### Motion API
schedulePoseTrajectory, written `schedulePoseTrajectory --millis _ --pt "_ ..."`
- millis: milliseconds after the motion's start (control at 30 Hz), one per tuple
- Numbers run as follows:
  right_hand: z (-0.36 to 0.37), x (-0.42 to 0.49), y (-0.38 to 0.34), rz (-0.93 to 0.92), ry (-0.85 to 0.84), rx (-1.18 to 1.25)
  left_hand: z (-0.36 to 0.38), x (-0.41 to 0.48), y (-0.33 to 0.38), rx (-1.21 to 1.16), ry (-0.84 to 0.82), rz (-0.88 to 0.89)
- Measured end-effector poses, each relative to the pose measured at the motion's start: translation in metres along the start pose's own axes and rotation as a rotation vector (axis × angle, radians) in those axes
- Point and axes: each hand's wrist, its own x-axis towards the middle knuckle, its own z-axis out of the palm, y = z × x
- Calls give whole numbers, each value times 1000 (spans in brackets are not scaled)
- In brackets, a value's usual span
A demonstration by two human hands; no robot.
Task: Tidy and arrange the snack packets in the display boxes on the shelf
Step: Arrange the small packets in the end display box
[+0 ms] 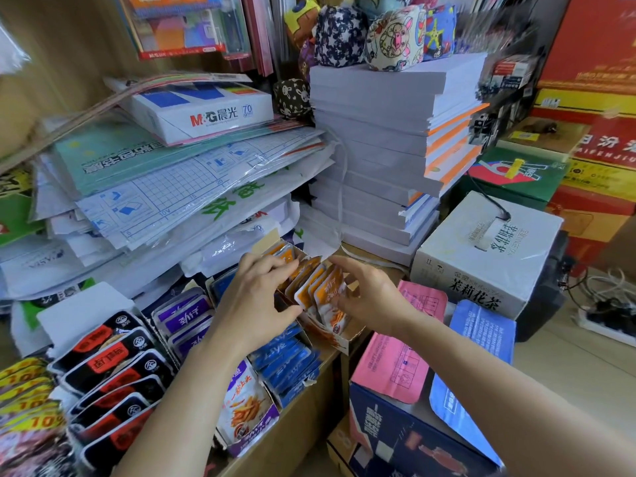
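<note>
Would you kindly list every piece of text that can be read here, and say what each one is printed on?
"M&G 晨光" and "70 g/m²": white paper ream box on the stationery pile.
"茉莉花茶": front of the white carton.
"10": yellow packets at the lower left.
Orange snack packets between the left hand and right hand: print too blurred to read.
Red cartons: characters only partly readable.

The wooden shelf (311,390) carries open display boxes of snack packets (117,373) from seven to centre, stacked stationery packs (179,187) at ten, and a tall paper stack (385,149) at one.
</note>
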Motion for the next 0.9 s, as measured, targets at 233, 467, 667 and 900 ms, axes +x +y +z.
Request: schedulePoseTrajectory --millis 233,467,667,900 --pt "2 2 -2 39 79 -17 5 0 -2 159 186 -91" --pt "-4 -1 -6 52 -7 121 -7 1 1 39 145 -15" --pt "-2 -3 -10 20 -46 98 1 0 3 165 69 -42" --pt "1 0 -8 23 -33 -25 4 1 7 225 30 -110"
